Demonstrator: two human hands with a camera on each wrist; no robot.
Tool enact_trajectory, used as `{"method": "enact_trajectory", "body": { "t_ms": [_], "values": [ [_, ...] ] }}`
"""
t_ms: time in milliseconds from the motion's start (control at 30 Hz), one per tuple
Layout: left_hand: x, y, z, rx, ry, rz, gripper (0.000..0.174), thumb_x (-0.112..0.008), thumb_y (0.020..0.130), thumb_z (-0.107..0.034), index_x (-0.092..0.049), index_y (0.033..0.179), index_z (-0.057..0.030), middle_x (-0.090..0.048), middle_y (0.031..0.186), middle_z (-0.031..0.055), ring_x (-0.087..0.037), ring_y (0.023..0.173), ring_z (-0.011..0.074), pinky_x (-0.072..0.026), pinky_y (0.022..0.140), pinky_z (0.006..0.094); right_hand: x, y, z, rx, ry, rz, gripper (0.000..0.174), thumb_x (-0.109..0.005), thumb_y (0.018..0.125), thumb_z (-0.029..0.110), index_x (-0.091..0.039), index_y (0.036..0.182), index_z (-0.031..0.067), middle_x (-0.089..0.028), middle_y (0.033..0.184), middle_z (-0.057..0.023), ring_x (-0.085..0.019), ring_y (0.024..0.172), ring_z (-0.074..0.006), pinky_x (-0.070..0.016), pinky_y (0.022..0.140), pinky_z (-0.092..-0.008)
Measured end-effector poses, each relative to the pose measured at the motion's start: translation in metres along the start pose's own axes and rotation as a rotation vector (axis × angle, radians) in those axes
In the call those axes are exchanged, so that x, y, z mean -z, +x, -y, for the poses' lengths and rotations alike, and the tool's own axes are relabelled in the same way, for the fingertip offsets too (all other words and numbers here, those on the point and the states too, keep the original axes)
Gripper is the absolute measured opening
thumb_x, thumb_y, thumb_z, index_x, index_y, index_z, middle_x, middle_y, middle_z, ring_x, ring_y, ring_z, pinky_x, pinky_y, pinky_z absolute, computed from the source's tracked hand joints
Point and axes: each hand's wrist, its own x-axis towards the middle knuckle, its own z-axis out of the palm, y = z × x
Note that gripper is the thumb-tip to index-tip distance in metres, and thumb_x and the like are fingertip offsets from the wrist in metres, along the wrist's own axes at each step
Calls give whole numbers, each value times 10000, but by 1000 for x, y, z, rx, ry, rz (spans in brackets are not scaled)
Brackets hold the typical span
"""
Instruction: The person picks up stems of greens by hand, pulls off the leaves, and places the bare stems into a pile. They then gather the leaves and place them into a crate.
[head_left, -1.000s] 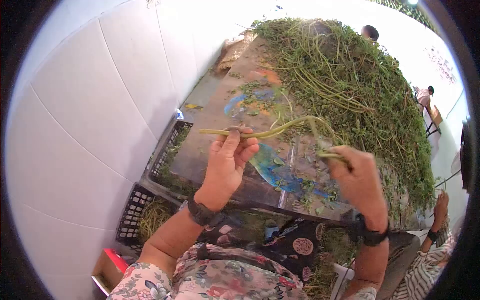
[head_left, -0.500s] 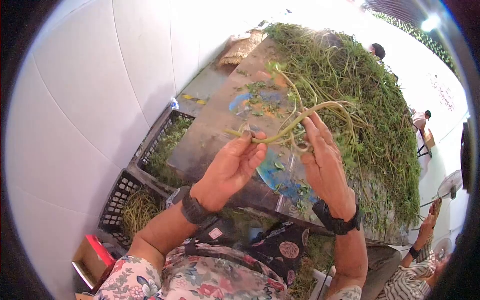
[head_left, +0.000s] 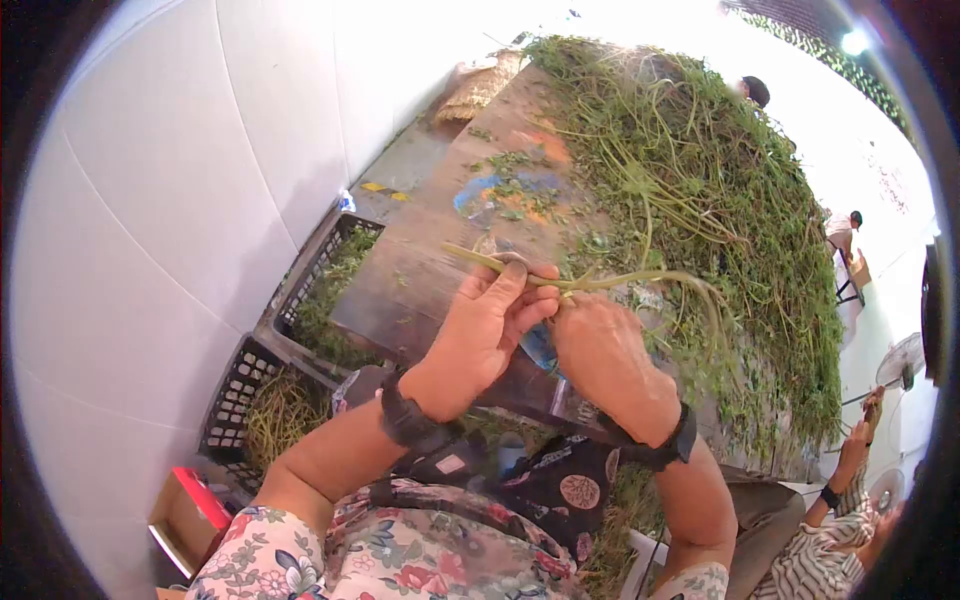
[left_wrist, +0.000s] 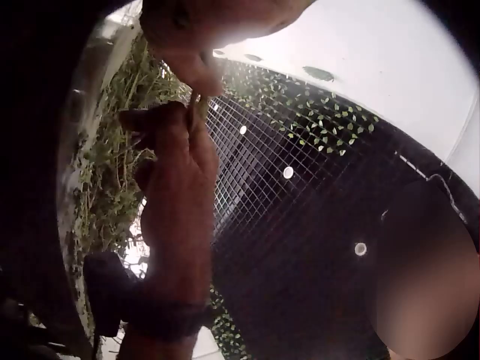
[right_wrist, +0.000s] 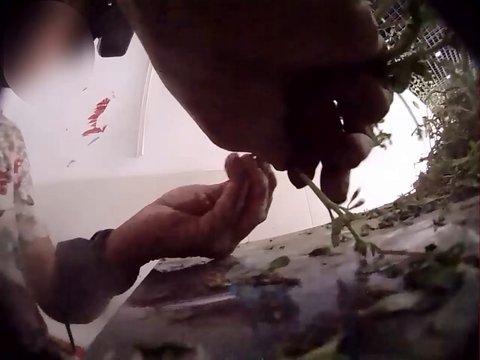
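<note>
Thumb and fingers of my left hand pinch a long green stem near its thick end, which sticks out to the left. Right beside it my right hand has its fingers curled at the same stem, close to the left fingertips; the stem's thinner part arches off to the right. In the right wrist view a leafy sprig hangs below the dark fingers of my right hand, with my left hand behind. The left wrist view shows both hands meeting at the stem, dimly lit.
A big heap of green plants covers the right of the table. Black crates of greens and stems stand at the left, near a red-edged box. Another person's striped sleeve shows at lower right.
My right hand has come down and left from the stem's upper bend to beside my left fingertips, its fingers now curled. The stem lies flatter, and my left hand still pinches it.
</note>
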Motion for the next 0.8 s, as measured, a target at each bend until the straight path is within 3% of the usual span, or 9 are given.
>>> {"method": "enact_trajectory", "body": {
  "t_ms": [100, 200, 300, 400, 500, 567, 667, 767, 800],
  "values": [
    [5, 4, -1, -24, 32, 33, 130, -515, 895, -172, -520, 982, -75, -601, 979, 101, -601, 836, 170, -533, 717, 276, 17, -5, -6, 43, 76, 14, 75, -510, 735, 50, -555, 789, 26, -603, 731, -144, -602, 738, -316, -490, 608, -409],
    [2, -1, 11, -47, 19, 45, 121, -505, 900, -171, -519, 983, -84, -601, 993, 102, -604, 846, 179, -527, 725, 283, 32, -14, -8, 62, 5, 87, 85, -510, 721, 39, -553, 792, 22, -597, 709, -129, -595, 734, -312, -486, 589, -413],
    [-3, 1, 29, -113, 42, 109, 114, -500, 902, -164, -523, 984, -89, -600, 1004, 109, -608, 848, 192, -526, 731, 283, 21, -20, 1, 182, -13, -16, 81, -519, 705, 33, -548, 780, 27, -594, 711, -121, -585, 732, -304, -481, 598, -409],
    [-11, -2, 19, -84, 49, 4, 102, -499, 901, -154, -531, 974, -91, -600, 1013, 117, -612, 854, 205, -532, 740, 291, 35, -21, 9, 285, 160, 78, 100, -526, 689, 28, -548, 786, 18, -593, 727, -128, -571, 722, -304, -481, 615, -398],
    [0, -1, 18, -107, -29, 77, 104, -498, 901, -153, -527, 982, -95, -600, 1012, 120, -615, 869, 212, -535, 755, 298, 48, -33, -17, 313, 103, 68, 160, -537, 690, 44, -568, 844, 14, -586, 731, -134, -559, 709, -303, -473, 617, -398],
    [2, -1, 18, -113, -18, 98, 109, -499, 901, -155, -524, 988, -97, -599, 1016, 121, -618, 871, 217, -536, 762, 301, 67, -44, -35, 412, 111, -239, 174, -520, 738, 27, -573, 903, 7, -569, 697, -118, -556, 654, -257, -460, 589, -363],
    [2, 0, 21, -123, 5, 117, 112, -502, 900, -154, -519, 995, -97, -598, 1020, 123, -622, 866, 218, -536, 760, 303, 101, -68, -43, -317, 668, -321, 152, -504, 787, 23, -566, 925, 6, -549, 666, -86, -550, 613, -201, -439, 573, -331],
    [-1, -3, 23, -187, 82, 168, 109, -502, 900, -144, -515, 995, -92, -597, 1022, 126, -624, 863, 210, -536, 751, 309, 115, -69, -51, -478, 396, -444, 131, -481, 810, 14, -556, 918, 9, -535, 639, -66, -533, 585, -158, -422, 562, -306],
    [-3, -5, 23, -221, 114, 193, 107, -502, 900, -139, -513, 994, -90, -596, 1023, 128, -624, 862, 207, -536, 748, 312, 111, -67, -53, -418, 349, -450, 164, -543, 767, 23, -569, 929, 27, -542, 678, -70, -544, 602, -195, -426, 557, -325]
  ]
}}
